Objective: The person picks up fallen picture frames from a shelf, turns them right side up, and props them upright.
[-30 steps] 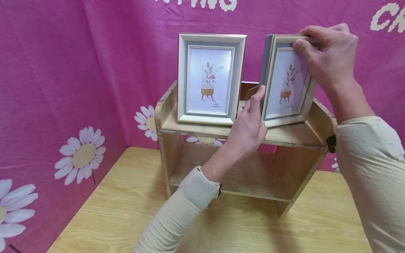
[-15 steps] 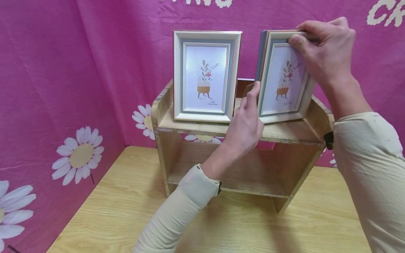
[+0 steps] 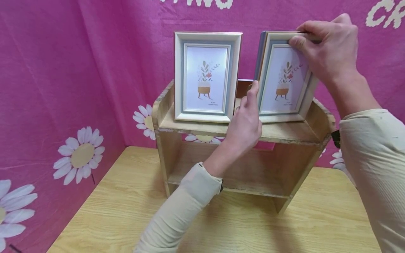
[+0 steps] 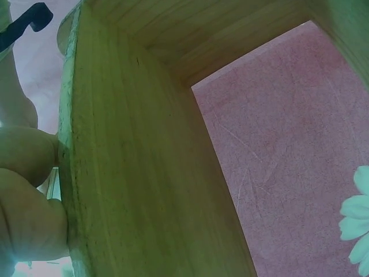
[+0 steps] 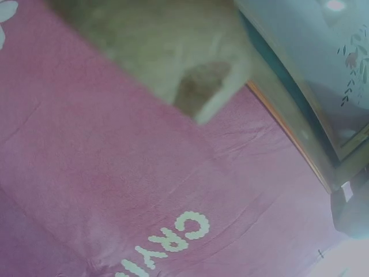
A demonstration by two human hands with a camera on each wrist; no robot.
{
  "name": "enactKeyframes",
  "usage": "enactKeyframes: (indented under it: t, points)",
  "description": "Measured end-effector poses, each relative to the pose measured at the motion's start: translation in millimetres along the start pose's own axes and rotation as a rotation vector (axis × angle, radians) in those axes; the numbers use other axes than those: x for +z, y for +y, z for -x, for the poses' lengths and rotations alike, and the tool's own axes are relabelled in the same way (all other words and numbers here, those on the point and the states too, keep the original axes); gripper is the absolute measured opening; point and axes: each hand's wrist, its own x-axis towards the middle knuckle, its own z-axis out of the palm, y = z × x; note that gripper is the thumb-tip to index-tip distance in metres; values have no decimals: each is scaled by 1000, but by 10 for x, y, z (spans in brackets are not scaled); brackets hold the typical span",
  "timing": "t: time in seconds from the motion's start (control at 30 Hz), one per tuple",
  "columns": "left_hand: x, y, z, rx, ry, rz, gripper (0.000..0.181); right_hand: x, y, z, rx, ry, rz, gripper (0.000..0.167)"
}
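Observation:
Two cream-and-blue picture frames, each with a potted-plant print, stand on the top board of a small wooden shelf (image 3: pixel 284 131). The right picture frame (image 3: pixel 283 105) is turned somewhat toward the left. At its upper right corner, my right hand (image 3: pixel 335 52) pinches it, the thumb on the front and the fingers over the top. My left hand (image 3: pixel 245 124) touches its lower left side with a fairly straight index finger. The lower digits lie against the board's front edge, and whether they grip is hidden. Apart from both hands, the left picture frame (image 3: pixel 207 80) faces forward.
The shelf stands on a light wooden table (image 3: pixel 126 196), with an open lower compartment (image 3: pixel 227 168) and raised side panels beside the frames. A pink cloth backdrop (image 3: pixel 126 45) with white flowers and lettering hangs behind and at the left.
The right frame has turned slightly to face more forward, with my right hand still holding its corner. My left index finger stays at its left side. The left frame stands as before.

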Motion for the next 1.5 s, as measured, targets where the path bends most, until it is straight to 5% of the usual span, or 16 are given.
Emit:
enactKeyframes:
  t: [0.63,0.93,1.17,1.5]
  points:
    - [-4,25,-39,-100,-14,33,95,38,-122,-69,45,-78,115,33]
    - [54,90,-55,-134,3,-98,102,17,-108,-122,77,-141,155,36]
    - [42,105,-37,-186,-20,-97,99,70,-73,-125,91,-181,183,36]
    - [30,62,18,-154,-8,-70,95,115,-19,-104,100,-174,125,29]
